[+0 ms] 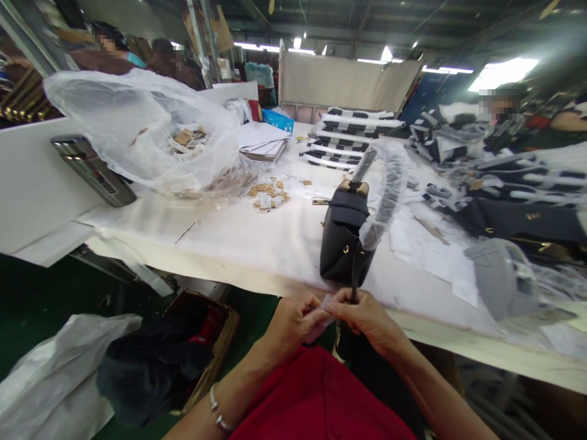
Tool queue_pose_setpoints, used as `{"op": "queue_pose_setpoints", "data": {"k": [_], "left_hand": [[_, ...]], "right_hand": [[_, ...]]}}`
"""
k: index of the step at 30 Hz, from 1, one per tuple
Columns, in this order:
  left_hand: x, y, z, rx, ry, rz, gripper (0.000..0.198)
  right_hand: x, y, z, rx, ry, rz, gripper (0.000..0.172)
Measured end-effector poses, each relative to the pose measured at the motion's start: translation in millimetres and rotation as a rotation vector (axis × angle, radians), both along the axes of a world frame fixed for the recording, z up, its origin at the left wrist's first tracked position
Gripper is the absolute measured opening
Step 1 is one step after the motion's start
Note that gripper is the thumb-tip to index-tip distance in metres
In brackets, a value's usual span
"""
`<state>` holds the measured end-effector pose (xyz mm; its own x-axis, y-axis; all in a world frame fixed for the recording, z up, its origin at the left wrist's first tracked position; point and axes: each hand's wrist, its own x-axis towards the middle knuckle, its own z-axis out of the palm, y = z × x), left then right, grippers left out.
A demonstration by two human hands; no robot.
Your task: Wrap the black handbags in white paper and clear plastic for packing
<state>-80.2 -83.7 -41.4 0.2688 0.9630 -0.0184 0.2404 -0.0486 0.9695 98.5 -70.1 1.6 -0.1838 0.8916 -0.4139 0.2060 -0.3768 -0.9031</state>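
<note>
A small translucent white piece (326,304), perhaps plastic wrap or paper, is pinched between my two hands at the table's front edge. My left hand (298,315) grips it with thumb and forefinger. My right hand (362,315) holds its other side, and a dark strap (355,269) of the handbag runs down into or behind these fingers; which, I cannot tell. Just beyond my hands the black handbag (342,244) stands upright on the table. Its handle (389,189) arches up, wrapped in clear plastic, and a gold zipper pull sticks out to the left.
On the white table (238,244) lie a heap of small tags (268,195), a large clear plastic bag (183,146) and a metallic flask (96,171). Checkered bags (343,140) are stacked behind. More wrapped bags (518,214) crowd the right. Below left stands a cardboard box (224,348). People work farther back.
</note>
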Motion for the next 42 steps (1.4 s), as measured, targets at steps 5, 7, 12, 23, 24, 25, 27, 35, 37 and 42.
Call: {"op": "queue_pose_setpoints", "data": {"k": [5, 7, 12, 23, 24, 25, 27, 35, 37, 42], "left_hand": [[-1.0, -1.2, -5.0, 0.066, 0.002, 0.014, 0.024], [-3.8, -1.0, -9.4, 0.107, -0.023, 0.041, 0.019], [-11.3, 0.7, -28.9, 0.302, -0.015, 0.082, 0.017], [-18.8, -4.1, -43.1, 0.757, 0.281, 0.094, 0.014], [-19.0, -4.7, -44.3, 0.752, 0.273, 0.094, 0.014], [-19.0, -5.3, -45.7, 0.742, 0.262, 0.093, 0.014], [-18.6, -6.0, -47.8, 0.716, 0.228, 0.092, 0.015], [-14.3, -7.8, -40.7, 0.542, 0.122, 0.09, 0.027], [-14.1, -8.4, -41.0, 0.445, 0.097, 0.115, 0.028], [-11.9, -9.9, -38.9, 0.246, 0.013, 0.115, 0.026]], "right_hand": [[1.1, 1.2, -1.8, 0.029, 0.055, -0.015, 0.042], [4.9, -0.2, 1.8, 0.029, 0.164, -0.045, 0.045], [9.8, -6.8, 10.5, 0.012, 0.396, -0.203, 0.041], [4.0, -6.9, 2.1, 0.084, 0.458, -0.371, 0.037], [4.6, -6.8, 0.5, 0.085, 0.464, -0.373, 0.037], [5.3, -6.6, -1.1, 0.089, 0.465, -0.373, 0.036], [6.7, -6.4, -4.3, 0.105, 0.441, -0.357, 0.035], [9.7, -5.1, -9.5, 0.183, 0.306, -0.297, 0.036], [9.3, -4.1, -8.5, 0.167, 0.309, -0.289, 0.038], [7.2, -1.4, -5.3, 0.145, 0.296, -0.287, 0.039]]}}
